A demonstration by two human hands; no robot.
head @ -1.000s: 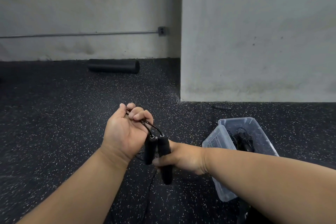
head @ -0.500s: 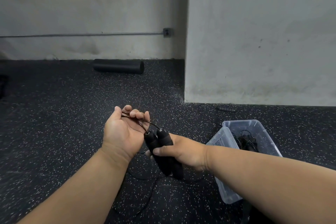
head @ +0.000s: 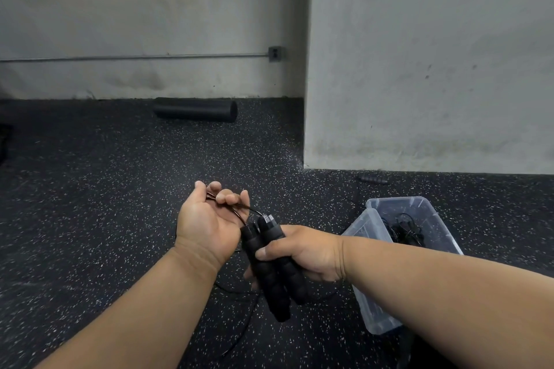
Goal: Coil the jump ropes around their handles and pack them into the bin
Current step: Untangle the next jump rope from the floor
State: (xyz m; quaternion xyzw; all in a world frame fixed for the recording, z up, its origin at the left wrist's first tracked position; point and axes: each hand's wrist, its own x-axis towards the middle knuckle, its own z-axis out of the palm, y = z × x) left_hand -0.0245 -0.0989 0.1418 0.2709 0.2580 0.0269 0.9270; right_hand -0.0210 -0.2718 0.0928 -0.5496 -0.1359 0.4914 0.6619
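Since the earlier frame, the two black foam jump-rope handles had tilted further, their free ends pointing toward 5 o'clock, and the right hand had slid its grasp toward the middle of them. The left hand had stayed at nearly the same place, at 10 o'clock from the handles.

The right hand was clenched around both handles, held side by side and touching, thumb across the front. The left hand pinched the thin black rope cord between curled fingers, just above where it leaves the handle caps. The rest of the cord hung down to the dark speckled rubber floor at 6 o'clock.

I judge the handles light, soft and not slippery, so the middle is a good place to hold. The cord looked thin and springy; it probably needs tension while coiling.

The clear plastic bin lay at 3 o'clock on the floor, with dark ropes already inside.
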